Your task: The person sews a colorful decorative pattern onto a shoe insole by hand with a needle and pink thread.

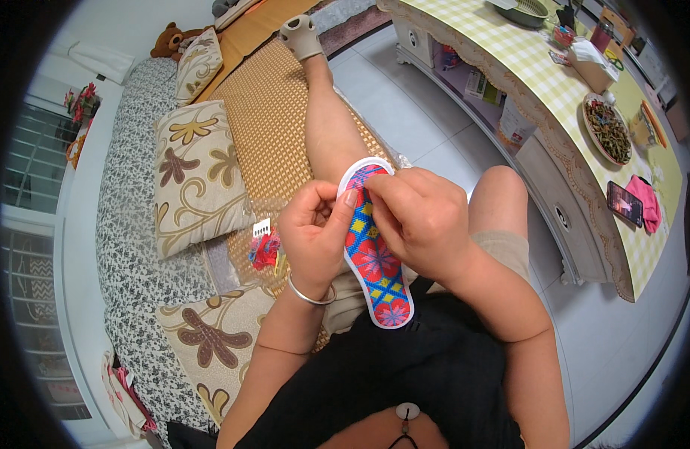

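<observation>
A shoe insole [378, 258] with a white rim lies slantwise over my lap, its face covered in red, blue, yellow and pink cross-stitch. My left hand [313, 228] grips its left edge near the wide end, thumb on top and fingers curled. Over the upper part, my right hand [426, 217] is closed in a pinch against the stitched face; whatever sits between those fingertips is too small or hidden to tell. Beside my left wrist, a clear plastic bag with bundles of coloured thread [264, 251] rests on the seat.
Patterned cushions [199, 172] lie along the woven-mat sofa [274, 112] on my left. At the right stands a low table with a checked cloth [513, 41], bearing a plate of food [607, 129], a phone [625, 204], a pink cloth [646, 202] and a tissue box [590, 67].
</observation>
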`<state>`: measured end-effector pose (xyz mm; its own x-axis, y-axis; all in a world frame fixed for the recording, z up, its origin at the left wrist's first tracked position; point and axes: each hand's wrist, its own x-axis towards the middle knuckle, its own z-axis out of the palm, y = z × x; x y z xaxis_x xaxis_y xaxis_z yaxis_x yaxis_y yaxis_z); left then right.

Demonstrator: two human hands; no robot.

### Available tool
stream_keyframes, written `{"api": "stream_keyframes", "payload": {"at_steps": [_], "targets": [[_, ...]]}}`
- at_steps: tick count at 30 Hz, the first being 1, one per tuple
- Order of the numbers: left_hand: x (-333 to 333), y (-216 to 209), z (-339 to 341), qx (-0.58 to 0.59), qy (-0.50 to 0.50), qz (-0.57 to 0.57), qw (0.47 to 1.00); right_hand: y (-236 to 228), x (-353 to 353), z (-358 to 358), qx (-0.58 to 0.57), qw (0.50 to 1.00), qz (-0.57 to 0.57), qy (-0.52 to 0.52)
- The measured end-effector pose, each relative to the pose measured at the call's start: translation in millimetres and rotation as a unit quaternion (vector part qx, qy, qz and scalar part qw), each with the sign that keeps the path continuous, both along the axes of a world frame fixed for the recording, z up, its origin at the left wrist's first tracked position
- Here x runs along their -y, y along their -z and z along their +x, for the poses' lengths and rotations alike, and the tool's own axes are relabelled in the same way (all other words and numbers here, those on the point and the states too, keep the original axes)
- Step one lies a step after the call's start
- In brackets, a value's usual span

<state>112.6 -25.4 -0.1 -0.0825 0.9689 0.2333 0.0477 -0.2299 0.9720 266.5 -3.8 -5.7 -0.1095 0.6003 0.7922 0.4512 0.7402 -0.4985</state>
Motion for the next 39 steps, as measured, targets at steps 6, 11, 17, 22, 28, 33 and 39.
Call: {"api": "stream_keyframes", "payload": {"at_steps": [6, 11, 17, 22, 28, 33, 39], "targets": [[1.5, -9.1, 3.0, -0.275, -0.068, 0.167, 0.944, -9.5, 2.2, 1.3, 0.007, 1.0, 0.017, 0.001], [0.2, -13.0, 9.2, -0.353, -0.068, 0.258, 0.897, -7.0, 2.2, 1.9, 0.027, 0.999, 0.018, 0.007], [2.7, -9.4, 9.6, -0.349, -0.09, 0.254, 0.898, 3.3, 10.8, 4.5, -0.027, 0.999, -0.023, 0.025], [5.3, -10.1, 11.2, -0.345, -0.065, 0.244, 0.904, 1.7, 8.6, 2.8, -0.068, 0.998, -0.018, -0.001], [2.4, -11.4, -6.6, -0.157, 0.046, 0.157, 0.974, 9.2, -1.3, 25.8, -0.255, 0.92, -0.26, -0.142], [2.8, 2.9, -5.9, -0.016, 0.133, 0.039, 0.99, 15.7, 6.7, 11.0, -0.533, 0.496, -0.539, -0.423], [7.6, 0.9, 4.3, -0.003, 0.184, 0.061, 0.981, 39.2, -13.2, 9.0, -0.582, 0.579, -0.477, -0.312]]}}
